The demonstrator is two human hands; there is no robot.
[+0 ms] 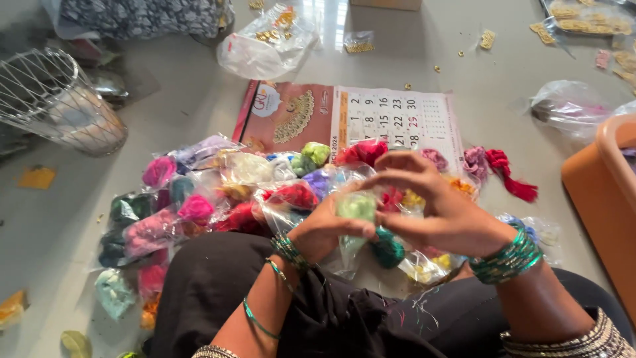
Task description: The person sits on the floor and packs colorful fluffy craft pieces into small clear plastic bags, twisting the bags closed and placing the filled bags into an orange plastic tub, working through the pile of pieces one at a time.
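Sitting on a pale floor, a person in dark clothes works w/ both hands raised over the lap, seen from a head camera looking down. The left hand [324,229] pinches a small clear packet of pale green thread [356,211]; fingers are closed on the packet's upper part, and the plastic hangs straight down from the grip, so its long axis runs roughly vertical. The right hand [434,209] is cupped just beside it, fingertips curled in toward the packet top from the right side; whether it actually grips the plastic or only touches it can't be told, since the fingers overlap. Both hands sit about equally close to the packet, left one below and to the left, right one above and to the right. Green bangles ring both wrists.

Just below the hands lies a teal thread bundle [387,248]. Spread on the floor beyond is a heap of clear packets of coloured thread [225,199], pink, red, yellow, purple etc. Behind that heap lies a wall calendar [371,119], flat. A wire basket [56,99] stands far left, an orange tub [606,192] at the right edge.
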